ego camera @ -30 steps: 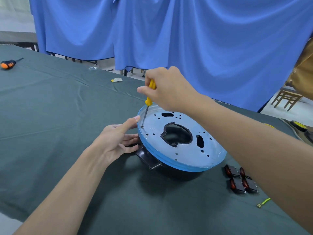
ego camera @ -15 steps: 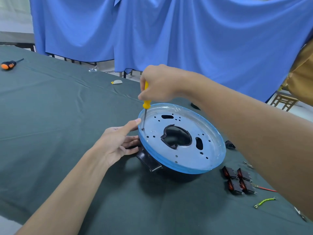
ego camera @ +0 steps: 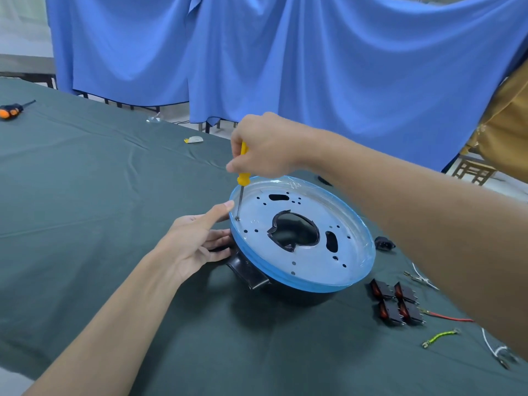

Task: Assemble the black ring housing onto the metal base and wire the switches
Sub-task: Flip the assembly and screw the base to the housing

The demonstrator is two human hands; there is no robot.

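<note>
Driving what seems a screw point(ego camera: 237, 218) near the frame-left rim of the metal base point(ego camera: 353, 252), centre frame atop the black ring housing point(ego camera: 248, 272), the right hand point(ego camera: 265, 147) grasps the yellow screwdriver point(ego camera: 243, 178): hold it upright, press firmly. The left hand point(ego camera: 197, 241), fingers straight, braces the rim.

Screwdriver handle point(ego camera: 243, 178) mostly hidden in R grip point(ego camera: 265, 147); blk housing point(ego camera: 248, 271) mostly under base point(ego camera: 313, 265).

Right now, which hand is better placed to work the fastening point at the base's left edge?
Right. The right hand grips the yellow screwdriver upright, tip on a hole near the metal base's left rim. The left hand rests open against the black ring housing, steadying it.
</note>
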